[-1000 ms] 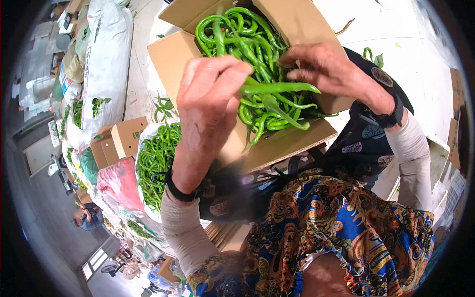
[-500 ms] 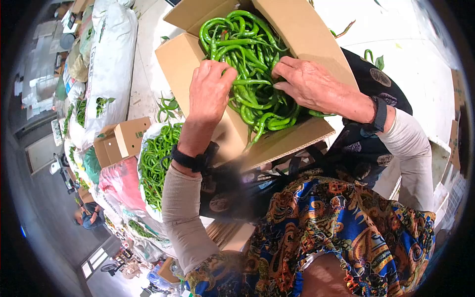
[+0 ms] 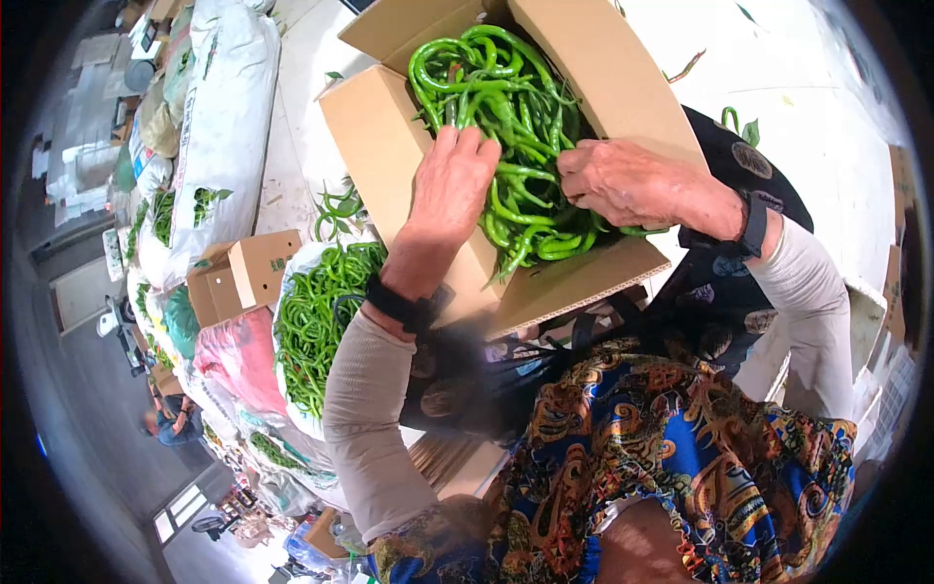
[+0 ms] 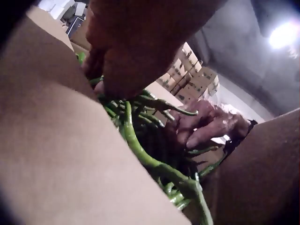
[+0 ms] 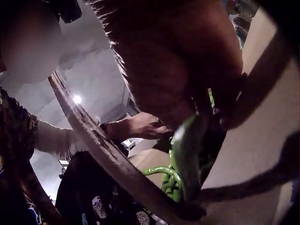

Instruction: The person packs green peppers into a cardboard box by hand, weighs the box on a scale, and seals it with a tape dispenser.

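Observation:
Long, curled green chili peppers (image 3: 530, 209) fill an open cardboard box (image 3: 623, 73) on the person's lap. At the box's left side, the left hand (image 3: 452, 190) reaches over the wall with its fingers curled into the peppers. Opposite it, the right hand (image 3: 642, 187) pinches among the peppers by the right wall, its fingertips partly hidden. In the left wrist view, one chili pepper (image 4: 140, 150) hangs along the box wall, and the right hand (image 4: 206, 126) shows with bent fingers. A large chili pepper (image 5: 187, 150) lies just under the right hand (image 5: 187, 61) in the right wrist view.
A white sack of green peppers (image 3: 316, 336) stands left of the box. Beyond it are a small cardboard box (image 3: 258, 271), a pink sack (image 3: 238, 355) and a long white sack (image 3: 229, 107). Loose peppers (image 3: 339, 209) lie on the floor. Another person (image 3: 175, 423) is far left.
The left hand has come down from above the box, where it held peppers up, and moved farther in among them. The right hand stays near the right wall, its fingers drawn closer together.

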### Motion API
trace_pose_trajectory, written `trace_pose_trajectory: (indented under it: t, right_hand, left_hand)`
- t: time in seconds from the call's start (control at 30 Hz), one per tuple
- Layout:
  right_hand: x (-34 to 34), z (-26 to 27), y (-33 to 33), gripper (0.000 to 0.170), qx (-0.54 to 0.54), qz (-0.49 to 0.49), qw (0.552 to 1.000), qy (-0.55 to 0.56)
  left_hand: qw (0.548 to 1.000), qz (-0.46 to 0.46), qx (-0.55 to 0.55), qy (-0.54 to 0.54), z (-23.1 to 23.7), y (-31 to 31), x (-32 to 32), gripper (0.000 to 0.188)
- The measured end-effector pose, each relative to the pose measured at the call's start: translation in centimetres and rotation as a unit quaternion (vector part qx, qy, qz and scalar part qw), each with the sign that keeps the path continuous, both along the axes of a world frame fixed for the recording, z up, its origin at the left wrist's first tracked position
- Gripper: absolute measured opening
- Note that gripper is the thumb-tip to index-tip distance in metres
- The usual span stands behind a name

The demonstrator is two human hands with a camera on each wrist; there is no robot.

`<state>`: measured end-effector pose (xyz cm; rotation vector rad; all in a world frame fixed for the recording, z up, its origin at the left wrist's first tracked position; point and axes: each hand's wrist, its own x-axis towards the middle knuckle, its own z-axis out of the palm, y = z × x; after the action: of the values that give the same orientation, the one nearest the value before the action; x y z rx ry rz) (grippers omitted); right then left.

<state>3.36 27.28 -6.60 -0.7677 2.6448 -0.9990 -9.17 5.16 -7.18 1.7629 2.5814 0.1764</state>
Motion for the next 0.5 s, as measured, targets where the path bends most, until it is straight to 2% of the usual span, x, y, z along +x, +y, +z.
trace_pose_trajectory:
  t: [0.07,0.13,0.2,0.23,0.27,0.3,0.33,0.37,0.4,0.43,0.47,0.5]
  right_hand:
    - [-0.1,-0.3,0.1,0.012,0.024,-0.013,1.0,-0.002]
    - [0.3,0.4,-0.2,0.01,0.017,-0.035,0.999,-0.016]
    - [-0.1,0.7,-0.6,0.009,0.009,-0.022,0.999,0.025]
    - [-0.3,1.2,-0.9,0.011,0.018,-0.074,0.992,0.1]
    - [-0.6,1.8,-1.3,0.013,0.025,-0.124,0.977,0.173]
    - [-0.9,2.2,-1.8,0.018,0.017,-0.174,0.97,0.17]
    - [-1.3,2.1,-1.9,0.018,0.016,-0.174,0.97,0.17]
    - [-1.7,2.0,-2.0,0.022,0.047,-0.165,0.969,0.179]
    - [-1.9,1.8,-2.0,0.026,0.078,-0.155,0.967,0.188]
    - [-1.9,1.6,-2.1,0.026,0.077,-0.152,0.968,0.185]
    - [-1.7,1.4,-2.3,0.034,0.097,-0.153,0.962,0.204]
    - [-1.5,1.0,-2.4,0.041,0.116,-0.153,0.956,0.223]
  left_hand:
    - [0.996,0.021,-0.082,-0.034,0.5,-0.9,0.0,0.03]
    - [0.994,0.012,-0.098,-0.051,0.5,-1.1,-0.1,0.035]
    - [0.989,-0.024,-0.006,-0.149,0.3,-1.5,-0.9,0.048]
    - [0.963,-0.038,0.004,-0.268,0.5,-1.9,-1.8,0.054]
    - [0.963,-0.037,0.005,-0.266,1.4,-1.3,-2.2,0.054]
    - [0.946,0.017,0.055,-0.32,2.7,-0.5,-2.6,0.053]
    - [0.92,0.071,0.103,-0.371,3.7,0.3,-2.8,0.052]
    - [0.907,0.162,0.126,-0.368,4.1,1.4,-2.8,0.056]
    - [0.906,0.163,0.126,-0.369,2.8,2.3,-3.1,0.056]
    - [0.95,0.183,0.119,-0.223,0.6,3.1,-3.6,0.061]
    - [0.971,0.199,0.109,-0.072,-1.6,3.8,-3.9,0.066]
    - [0.97,0.228,0.007,-0.078,-3.2,4.6,-3.7,0.079]
